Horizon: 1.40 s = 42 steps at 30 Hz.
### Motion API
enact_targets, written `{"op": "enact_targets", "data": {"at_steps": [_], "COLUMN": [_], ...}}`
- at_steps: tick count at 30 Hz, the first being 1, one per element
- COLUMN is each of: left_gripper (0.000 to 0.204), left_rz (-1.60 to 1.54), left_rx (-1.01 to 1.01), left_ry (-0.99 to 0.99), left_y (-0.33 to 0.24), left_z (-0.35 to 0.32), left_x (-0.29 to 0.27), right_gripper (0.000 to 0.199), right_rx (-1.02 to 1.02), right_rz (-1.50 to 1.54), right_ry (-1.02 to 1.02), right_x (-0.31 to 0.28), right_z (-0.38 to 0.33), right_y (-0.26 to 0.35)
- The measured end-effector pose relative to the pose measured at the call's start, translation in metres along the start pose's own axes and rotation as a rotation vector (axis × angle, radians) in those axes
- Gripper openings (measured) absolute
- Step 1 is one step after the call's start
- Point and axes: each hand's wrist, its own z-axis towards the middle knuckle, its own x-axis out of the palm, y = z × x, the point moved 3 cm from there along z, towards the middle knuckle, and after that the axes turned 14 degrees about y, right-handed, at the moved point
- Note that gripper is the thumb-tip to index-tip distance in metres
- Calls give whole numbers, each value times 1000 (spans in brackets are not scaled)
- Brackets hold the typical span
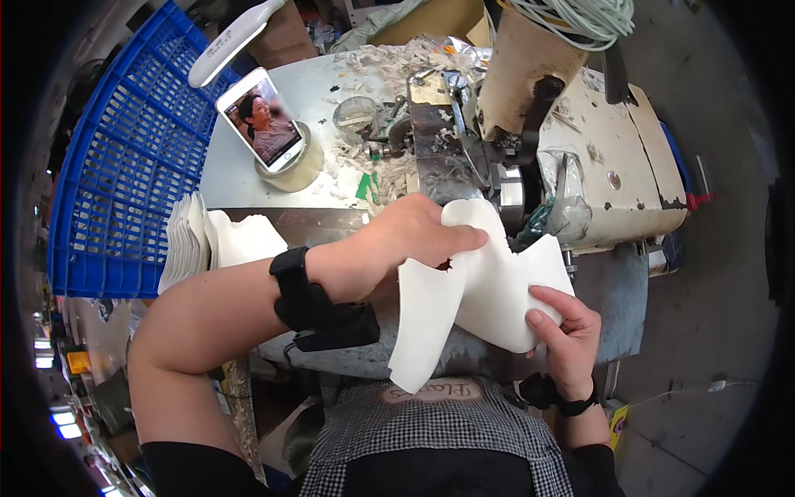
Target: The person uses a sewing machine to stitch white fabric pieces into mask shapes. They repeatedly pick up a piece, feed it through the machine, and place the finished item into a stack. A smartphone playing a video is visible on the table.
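Both my hands hold a white, leather-like cut piece (497, 302) with curved wings and a notch, in front of the machine. My left hand (414, 236) is closed on its upper left part, thumb on top and the other fingers largely hidden. At its right edge, my right hand (570, 335) grips it between thumb and fingers. One long flap hangs toward me at the left. The piece's far rounded end lies close to the metal working head of a cream-coloured machine (633, 153). Left of my left forearm stands a stack of similar white pieces (186, 244).
A phone (261, 124) showing a video leans on a round container (305, 170). Behind it stands a blue plastic basket (124, 157). Shavings (368, 70) litter the metal table (236, 178). A clear cup (356, 116) and a beige canister (526, 66) topped with pale cord stand nearby.
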Motion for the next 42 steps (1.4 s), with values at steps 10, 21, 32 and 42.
{"op": "enact_targets", "data": {"at_steps": [10, 21, 32, 42], "left_gripper": [27, 31, 36, 28], "left_rz": [-161, 193, -86, 764], "left_rx": [80, 420, 84, 637], "left_ry": [162, 180, 286, 91], "left_y": [3, 6, -19, -17], "left_z": [-1, 9, -3, -12], "left_x": [-6, -9, -14, -21], "right_gripper": [27, 25, 21, 18], "right_rx": [38, 29, -190, -258], "right_rz": [96, 85, -179, -437], "right_ry": [32, -28, -31, -44], "right_x": [5, -2, -27, -8], "right_z": [6, 14, 3, -12], "right_y": [1, 12, 29, 38]}}
